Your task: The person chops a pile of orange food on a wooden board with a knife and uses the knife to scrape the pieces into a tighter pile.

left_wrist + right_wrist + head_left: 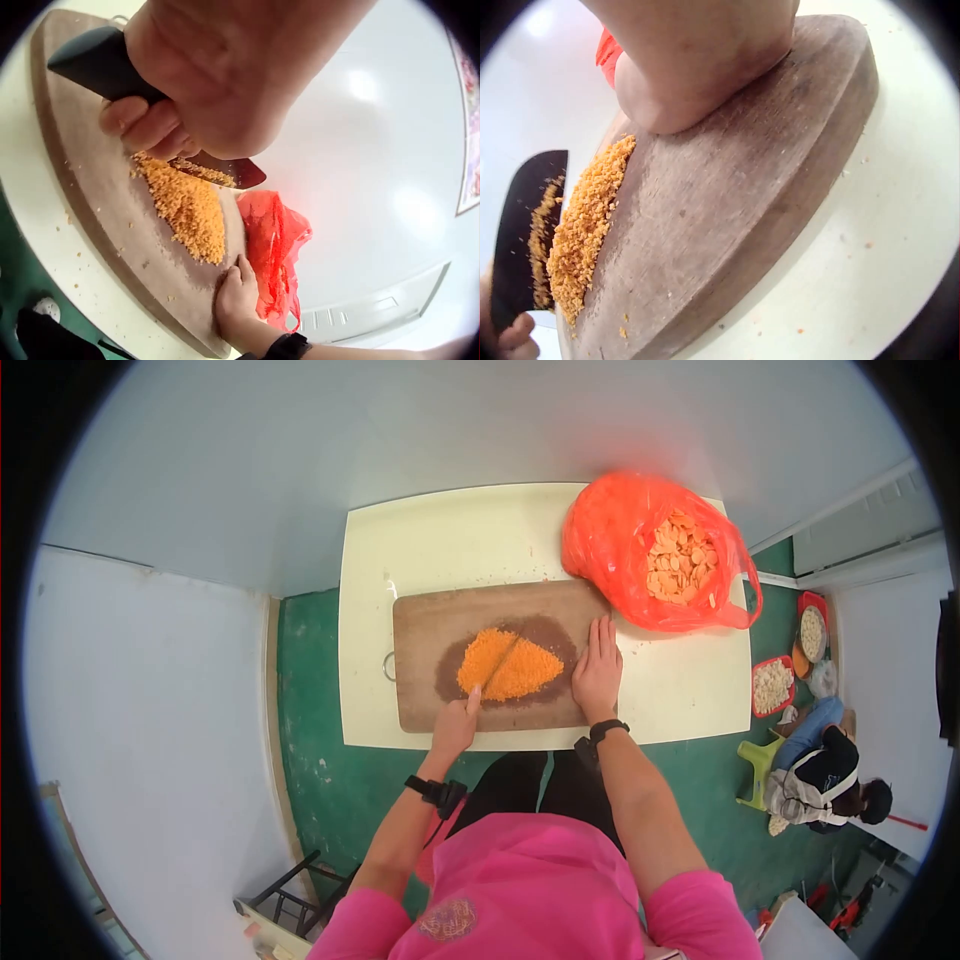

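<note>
A wooden cutting board [425,625] lies on a cream table [450,535] and carries a pile of finely chopped orange bits [508,663]. My left hand [456,722] grips the black handle [97,64] of a knife, whose blade [225,171] cuts into the pile [191,210] and is coated with bits [540,240]. My right hand [598,665] rests flat on the board's right side [727,187], fingers straight, next to the pile [589,217].
A red plastic bag [650,550] of orange slices sits at the table's far right corner. A green floor surrounds the table. Another person [825,770] sits low at the right near red baskets [775,685] and a green stool [760,760].
</note>
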The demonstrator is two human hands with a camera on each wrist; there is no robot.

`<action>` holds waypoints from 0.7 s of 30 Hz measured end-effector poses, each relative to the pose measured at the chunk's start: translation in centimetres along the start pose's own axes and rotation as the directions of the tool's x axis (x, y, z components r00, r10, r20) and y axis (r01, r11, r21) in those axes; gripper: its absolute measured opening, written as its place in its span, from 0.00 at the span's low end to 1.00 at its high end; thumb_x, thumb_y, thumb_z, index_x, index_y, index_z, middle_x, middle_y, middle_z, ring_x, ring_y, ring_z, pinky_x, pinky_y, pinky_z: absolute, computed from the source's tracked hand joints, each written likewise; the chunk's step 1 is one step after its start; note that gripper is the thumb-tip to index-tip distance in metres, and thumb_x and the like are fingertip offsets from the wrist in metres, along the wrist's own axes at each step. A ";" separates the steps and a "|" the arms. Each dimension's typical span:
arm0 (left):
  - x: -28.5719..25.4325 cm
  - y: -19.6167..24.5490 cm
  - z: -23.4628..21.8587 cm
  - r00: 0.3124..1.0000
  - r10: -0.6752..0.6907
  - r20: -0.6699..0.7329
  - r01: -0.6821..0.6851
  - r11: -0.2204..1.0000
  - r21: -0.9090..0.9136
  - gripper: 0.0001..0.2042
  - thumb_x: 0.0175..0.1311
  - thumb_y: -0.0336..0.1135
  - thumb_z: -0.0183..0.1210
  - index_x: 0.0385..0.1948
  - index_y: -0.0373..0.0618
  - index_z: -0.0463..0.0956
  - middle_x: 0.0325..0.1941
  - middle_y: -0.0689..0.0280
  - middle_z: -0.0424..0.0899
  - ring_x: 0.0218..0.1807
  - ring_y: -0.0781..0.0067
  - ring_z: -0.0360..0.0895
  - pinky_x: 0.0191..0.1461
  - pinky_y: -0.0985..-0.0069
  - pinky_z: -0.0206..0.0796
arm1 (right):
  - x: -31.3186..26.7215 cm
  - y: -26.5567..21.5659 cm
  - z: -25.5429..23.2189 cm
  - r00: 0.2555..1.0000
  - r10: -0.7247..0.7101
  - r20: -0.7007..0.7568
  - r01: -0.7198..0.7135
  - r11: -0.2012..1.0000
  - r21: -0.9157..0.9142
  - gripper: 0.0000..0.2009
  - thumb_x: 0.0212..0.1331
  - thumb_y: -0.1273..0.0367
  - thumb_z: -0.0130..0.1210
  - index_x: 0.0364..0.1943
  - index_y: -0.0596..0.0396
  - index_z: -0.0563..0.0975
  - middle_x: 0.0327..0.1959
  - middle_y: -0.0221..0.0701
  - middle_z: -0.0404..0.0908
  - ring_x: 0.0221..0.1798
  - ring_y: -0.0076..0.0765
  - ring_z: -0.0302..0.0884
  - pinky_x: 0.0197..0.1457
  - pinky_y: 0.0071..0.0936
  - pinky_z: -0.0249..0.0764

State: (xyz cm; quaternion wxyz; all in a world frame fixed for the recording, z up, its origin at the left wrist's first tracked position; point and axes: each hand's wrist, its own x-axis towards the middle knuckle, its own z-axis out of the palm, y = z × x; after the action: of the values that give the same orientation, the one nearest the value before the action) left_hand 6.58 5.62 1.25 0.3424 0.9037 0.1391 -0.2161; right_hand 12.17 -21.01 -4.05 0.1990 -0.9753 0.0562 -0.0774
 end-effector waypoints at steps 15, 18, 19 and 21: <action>-0.2 -0.2 1.0 1.000 0.011 0.000 -0.011 0.999 -0.039 0.35 0.76 0.59 0.39 0.26 0.29 0.78 0.26 0.36 0.78 0.36 0.32 0.77 0.41 0.48 0.65 | -0.7 0.1 -0.1 1.000 -0.011 0.001 0.011 1.000 -0.012 0.30 0.67 0.69 0.42 0.74 0.55 0.57 0.80 0.36 0.51 0.82 0.40 0.45 0.77 0.42 0.53; -0.3 0.2 0.7 1.000 0.011 0.000 -0.011 0.999 -0.047 0.35 0.76 0.59 0.39 0.26 0.29 0.79 0.27 0.36 0.78 0.36 0.31 0.77 0.41 0.48 0.66 | -0.9 0.3 -0.1 0.999 0.024 0.029 -0.024 1.000 -0.008 0.30 0.67 0.69 0.42 0.74 0.55 0.57 0.80 0.36 0.51 0.82 0.40 0.46 0.77 0.42 0.53; -0.4 0.5 0.5 1.000 0.013 0.003 -0.012 0.999 -0.048 0.35 0.76 0.59 0.39 0.26 0.29 0.79 0.27 0.36 0.78 0.36 0.31 0.77 0.41 0.48 0.66 | -0.8 0.3 0.1 0.999 0.027 0.030 -0.027 1.000 -0.015 0.30 0.67 0.69 0.42 0.74 0.55 0.57 0.80 0.37 0.51 0.82 0.40 0.45 0.77 0.42 0.52; -0.8 0.9 0.2 1.000 0.019 -0.012 -0.020 0.997 -0.081 0.35 0.76 0.59 0.39 0.26 0.29 0.79 0.27 0.35 0.78 0.37 0.31 0.78 0.42 0.48 0.66 | -0.8 0.2 -0.1 0.999 0.037 0.038 -0.036 0.999 -0.020 0.30 0.67 0.69 0.42 0.74 0.55 0.57 0.80 0.37 0.51 0.82 0.41 0.45 0.77 0.42 0.52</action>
State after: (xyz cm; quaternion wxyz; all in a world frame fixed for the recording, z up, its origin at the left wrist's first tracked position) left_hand 6.19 4.76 1.99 0.3800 0.8916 0.1408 -0.2020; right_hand 11.32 -21.10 -4.18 0.1920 -0.9773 0.0709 -0.0545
